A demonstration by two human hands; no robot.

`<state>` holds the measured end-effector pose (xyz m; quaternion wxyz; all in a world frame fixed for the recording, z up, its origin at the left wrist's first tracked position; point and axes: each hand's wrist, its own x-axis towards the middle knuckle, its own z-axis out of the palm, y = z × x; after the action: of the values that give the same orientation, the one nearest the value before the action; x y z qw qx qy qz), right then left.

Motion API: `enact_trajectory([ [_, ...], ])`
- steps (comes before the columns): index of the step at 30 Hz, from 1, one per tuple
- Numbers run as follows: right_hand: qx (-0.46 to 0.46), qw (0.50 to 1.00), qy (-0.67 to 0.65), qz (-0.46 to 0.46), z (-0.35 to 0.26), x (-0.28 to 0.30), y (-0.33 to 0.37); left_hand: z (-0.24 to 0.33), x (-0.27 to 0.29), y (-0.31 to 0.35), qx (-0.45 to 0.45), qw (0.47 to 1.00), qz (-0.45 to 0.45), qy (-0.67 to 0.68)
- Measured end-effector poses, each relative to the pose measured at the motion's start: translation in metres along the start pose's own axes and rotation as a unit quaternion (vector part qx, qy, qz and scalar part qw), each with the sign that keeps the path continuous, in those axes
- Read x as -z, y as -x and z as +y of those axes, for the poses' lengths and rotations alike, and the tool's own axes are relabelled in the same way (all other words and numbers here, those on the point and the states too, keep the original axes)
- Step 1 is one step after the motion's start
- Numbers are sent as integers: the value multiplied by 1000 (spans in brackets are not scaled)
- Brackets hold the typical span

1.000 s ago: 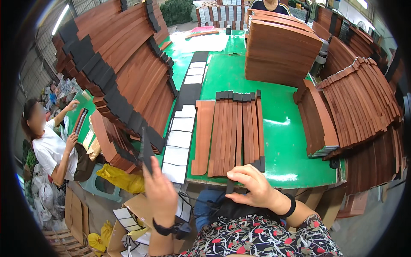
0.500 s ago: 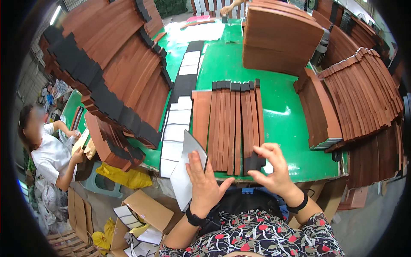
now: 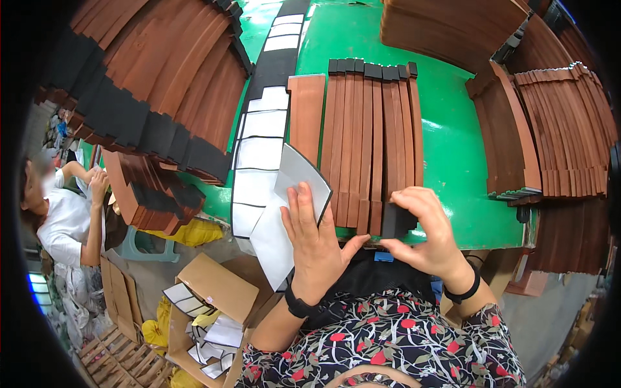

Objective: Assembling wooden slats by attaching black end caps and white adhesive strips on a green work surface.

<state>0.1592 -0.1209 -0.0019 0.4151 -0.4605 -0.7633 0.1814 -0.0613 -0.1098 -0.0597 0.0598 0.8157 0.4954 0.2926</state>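
Observation:
In front of me a row of narrow reddish-brown wooden boards (image 3: 349,149) lies side by side, with black caps (image 3: 372,70) on their far ends. My right hand (image 3: 433,226) curls its thumb and fingers around a black pad (image 3: 396,221) at the near end of the row. My left hand (image 3: 314,242) lies with fingers outstretched on a white sheet with a black edge (image 3: 301,178), which bends up over a wider flat board (image 3: 306,119). Beside it, a long black strip with white backing patches (image 3: 260,152) runs away from me along the green table (image 3: 446,142).
Tall stacks of black-ended boards (image 3: 155,84) rise at the left, with more stacked boards (image 3: 559,129) at the right. A cardboard box (image 3: 220,288) of discarded white backing stands on the floor at lower left. A co-worker in white (image 3: 68,223) sits at far left.
The view has tilted and come closer, so the board row sits higher and larger. Both hands keep nearly the same poses at the near end. The co-worker's hands have come together.

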Motion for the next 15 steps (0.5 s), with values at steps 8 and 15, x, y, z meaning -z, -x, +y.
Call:
enact_trajectory([
  [8, 21, 994, 102, -36, 5, -5, 2, -1, -2, 2, 17, 999, 14, 30],
  [15, 0, 994, 99, -42, 7, -6, 5, -4, -4, 2, 12, 999, 15, 28],
])
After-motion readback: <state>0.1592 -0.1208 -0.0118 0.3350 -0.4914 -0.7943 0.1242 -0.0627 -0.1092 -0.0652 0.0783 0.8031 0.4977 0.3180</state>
